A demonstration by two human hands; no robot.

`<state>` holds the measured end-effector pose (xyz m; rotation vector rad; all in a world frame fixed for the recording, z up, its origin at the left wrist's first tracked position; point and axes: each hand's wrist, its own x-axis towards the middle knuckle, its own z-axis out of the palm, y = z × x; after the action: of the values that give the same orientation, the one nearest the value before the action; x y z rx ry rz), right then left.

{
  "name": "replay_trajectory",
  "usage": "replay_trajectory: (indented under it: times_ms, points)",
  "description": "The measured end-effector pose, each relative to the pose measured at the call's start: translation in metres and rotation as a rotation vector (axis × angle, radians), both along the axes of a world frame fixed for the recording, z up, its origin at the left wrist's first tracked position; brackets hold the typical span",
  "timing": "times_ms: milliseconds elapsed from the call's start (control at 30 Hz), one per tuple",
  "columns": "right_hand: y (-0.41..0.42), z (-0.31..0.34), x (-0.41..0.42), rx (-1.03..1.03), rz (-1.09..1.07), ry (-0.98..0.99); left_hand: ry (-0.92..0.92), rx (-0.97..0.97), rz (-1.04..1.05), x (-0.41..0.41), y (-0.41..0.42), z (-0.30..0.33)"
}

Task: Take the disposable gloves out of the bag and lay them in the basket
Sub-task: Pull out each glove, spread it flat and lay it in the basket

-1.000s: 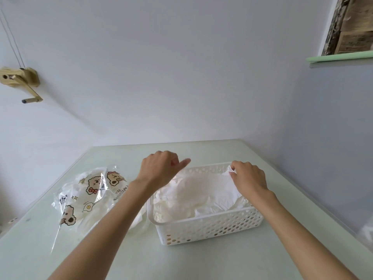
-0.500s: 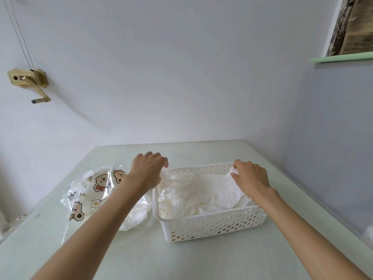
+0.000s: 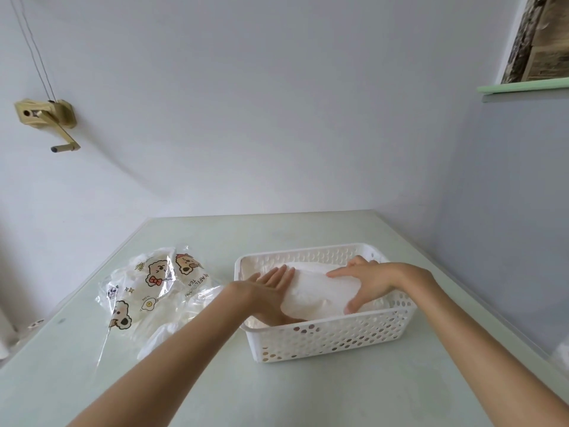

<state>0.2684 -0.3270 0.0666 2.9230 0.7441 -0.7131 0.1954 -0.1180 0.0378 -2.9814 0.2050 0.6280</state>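
white gloves [image 3: 320, 291] fill the basket [image 3: 332, 337] — left hand [image 3: 268, 291] flat, right hand [image 3: 372, 282] spread, both pressing, seemingly to settle them; bag [image 3: 154, 288] aside on desk [image 3: 277, 392].

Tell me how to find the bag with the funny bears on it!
Look at the pale green table by the wall. A white basket full of holes sits on it, with both hands inside. Left of the basket lies the crinkly clear bag; it alone has cartoon bears and a fried egg printed on it.
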Motion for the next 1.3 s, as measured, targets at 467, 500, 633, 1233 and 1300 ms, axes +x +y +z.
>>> replay_trajectory:
  times_ms: [467,500,633,1233,1300]
  points:
    - [-0.010,-0.006,-0.001,-0.010,-0.062,-0.038,-0.104,-0.206,0.071,-0.002,0.003,0.016]
    - [-0.011,0.001,-0.006,0.019,-0.055,-0.042,-0.147,-0.251,0.066,-0.010,0.007,0.025]
    - [0.005,0.025,-0.043,0.171,0.014,-0.061,-0.396,-0.407,0.141,-0.053,0.052,0.046]
    - [0.203,-0.031,-0.149,0.482,0.280,-0.449,-0.227,-0.643,0.661,-0.107,0.157,0.030]
    - [0.204,-0.039,-0.146,0.481,0.255,-0.473,-0.236,-0.694,0.663,-0.108,0.160,0.030]
